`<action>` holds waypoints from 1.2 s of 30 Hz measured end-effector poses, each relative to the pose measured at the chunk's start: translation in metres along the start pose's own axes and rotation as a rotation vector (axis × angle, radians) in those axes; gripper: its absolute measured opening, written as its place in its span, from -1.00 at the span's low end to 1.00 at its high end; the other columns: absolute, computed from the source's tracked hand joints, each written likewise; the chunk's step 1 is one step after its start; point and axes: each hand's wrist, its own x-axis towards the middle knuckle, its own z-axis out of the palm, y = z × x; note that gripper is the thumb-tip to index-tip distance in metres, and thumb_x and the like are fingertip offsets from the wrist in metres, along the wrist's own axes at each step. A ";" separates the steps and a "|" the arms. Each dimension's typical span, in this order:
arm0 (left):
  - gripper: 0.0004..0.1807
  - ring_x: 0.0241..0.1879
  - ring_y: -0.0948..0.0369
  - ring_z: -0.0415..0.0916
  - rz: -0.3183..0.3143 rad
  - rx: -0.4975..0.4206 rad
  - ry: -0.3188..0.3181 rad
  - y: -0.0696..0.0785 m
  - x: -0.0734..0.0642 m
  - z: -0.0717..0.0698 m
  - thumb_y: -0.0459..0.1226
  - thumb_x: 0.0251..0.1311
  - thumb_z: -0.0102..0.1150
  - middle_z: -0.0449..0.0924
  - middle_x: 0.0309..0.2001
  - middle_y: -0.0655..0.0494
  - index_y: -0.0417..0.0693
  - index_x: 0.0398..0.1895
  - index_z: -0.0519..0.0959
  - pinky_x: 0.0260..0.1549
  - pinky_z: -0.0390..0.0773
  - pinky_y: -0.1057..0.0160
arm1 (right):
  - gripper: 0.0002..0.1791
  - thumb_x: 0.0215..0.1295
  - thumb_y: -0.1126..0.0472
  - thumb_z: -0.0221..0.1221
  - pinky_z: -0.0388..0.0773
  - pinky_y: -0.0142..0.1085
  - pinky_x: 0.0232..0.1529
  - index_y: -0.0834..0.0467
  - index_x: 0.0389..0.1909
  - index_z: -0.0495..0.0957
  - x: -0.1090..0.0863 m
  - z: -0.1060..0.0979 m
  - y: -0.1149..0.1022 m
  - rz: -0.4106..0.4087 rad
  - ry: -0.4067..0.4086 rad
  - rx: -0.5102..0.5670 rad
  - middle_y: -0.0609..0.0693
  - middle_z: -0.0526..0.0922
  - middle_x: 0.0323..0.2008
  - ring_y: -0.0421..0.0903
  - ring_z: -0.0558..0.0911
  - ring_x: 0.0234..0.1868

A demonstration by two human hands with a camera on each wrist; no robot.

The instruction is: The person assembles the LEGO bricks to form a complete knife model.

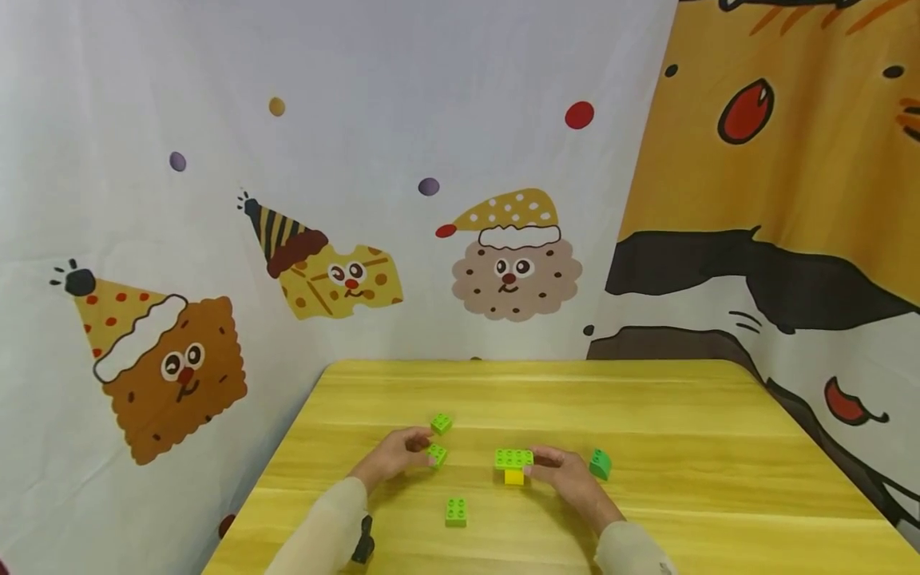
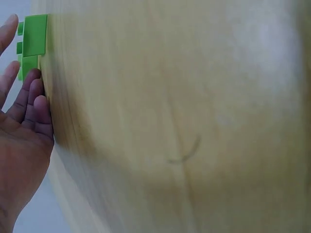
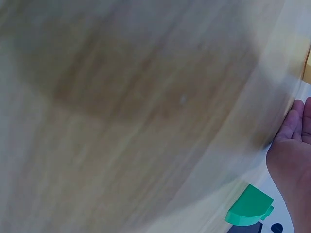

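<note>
On the right, my right hand (image 1: 568, 477) pinches the right end of a light-green eight-stud building brick (image 1: 513, 458). A yellow brick (image 1: 513, 477) sits beneath it. My left hand (image 1: 398, 456) is at a small light-green brick (image 1: 437, 455), thumb beside it and the index finger apart from the thumb. In the left wrist view, the fingers (image 2: 35, 90) are loosely bent close to two green bricks (image 2: 35, 35). The right wrist view shows part of the right hand (image 3: 296, 141), but the brick it holds is out of sight.
Another small light-green brick (image 1: 442, 423) lies just behind the left hand's brick. A light-green brick (image 1: 456, 512) lies nearer the front. Right of the right hand is a dark-green curved brick (image 1: 600, 464). A patterned curtain (image 1: 431, 120) hangs behind the wooden table (image 1: 647, 399).
</note>
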 end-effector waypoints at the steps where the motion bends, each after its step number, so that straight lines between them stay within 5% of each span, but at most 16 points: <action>1: -0.34 0.10 -0.03 0.44 0.000 0.003 -0.003 0.000 0.000 -0.001 -0.20 0.16 0.43 0.54 0.11 -0.06 -0.21 0.31 0.45 0.10 0.43 -0.11 | -0.43 0.20 0.02 0.39 0.45 0.07 0.13 0.22 0.17 0.58 0.000 0.000 -0.001 -0.004 -0.002 -0.005 0.07 0.65 0.03 0.03 0.58 0.06; 11: -0.37 0.19 -0.12 0.39 0.006 0.004 -0.023 0.001 -0.001 0.002 -0.30 0.13 0.43 0.49 0.20 -0.14 -0.21 0.29 0.48 0.19 0.35 -0.17 | -0.43 0.20 0.05 0.40 0.48 0.03 0.10 0.24 0.18 0.57 -0.002 -0.001 -0.003 0.013 0.014 -0.014 0.08 0.65 0.03 0.01 0.59 0.03; 36: -0.56 0.05 0.02 0.44 0.022 0.060 0.014 -0.003 0.000 0.002 -0.27 0.14 0.43 0.51 0.03 0.03 -0.14 0.11 0.62 0.11 0.40 -0.11 | -0.45 0.18 0.04 0.41 0.45 0.06 0.14 0.20 0.16 0.60 0.001 -0.001 -0.004 0.013 0.003 -0.008 0.08 0.65 0.05 0.04 0.58 0.08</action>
